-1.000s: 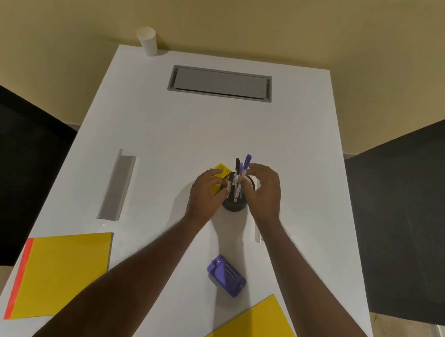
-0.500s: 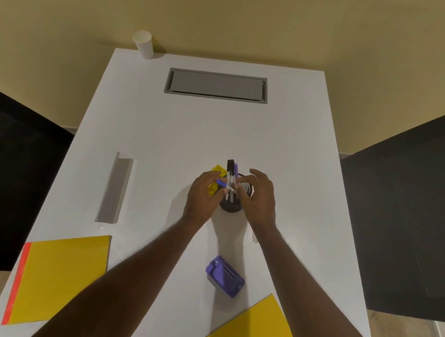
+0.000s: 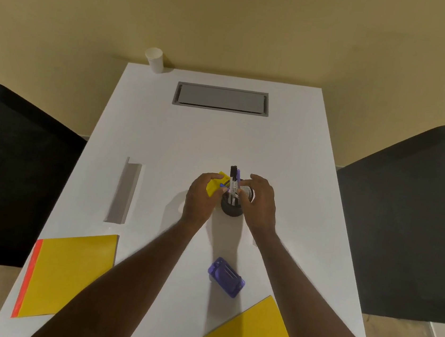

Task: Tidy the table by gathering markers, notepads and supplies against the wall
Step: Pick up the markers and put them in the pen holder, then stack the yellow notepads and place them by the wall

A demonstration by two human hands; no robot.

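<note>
A black mesh pen cup (image 3: pixel 232 209) stands mid-table with several markers (image 3: pixel 232 178) upright in it. My left hand (image 3: pixel 201 197) is at the cup's left side and pinches the blue-capped marker (image 3: pixel 223 185), which leans over the rim. My right hand (image 3: pixel 261 204) curls around the cup's right rim, its fingertips touching the markers. A small yellow sticky pad (image 3: pixel 213 188) lies behind my left hand, partly hidden. Two yellow notepads lie at the near edge, one left (image 3: pixel 68 272) and one right (image 3: pixel 252 335). A purple stapler-like item (image 3: pixel 227 277) lies between my forearms.
A grey angled strip (image 3: pixel 124 190) lies left of the middle of the white table (image 3: pixel 191 137). A white paper cup (image 3: pixel 154 59) stands at the far left corner by the wall, beside a grey cable hatch (image 3: pixel 221 98). Black chairs flank the table left (image 3: pixel 13 172) and right (image 3: pixel 404 216).
The markers my right hand held above the cup now stand inside it. Both hands stay at the cup, and the view has tilted slightly.
</note>
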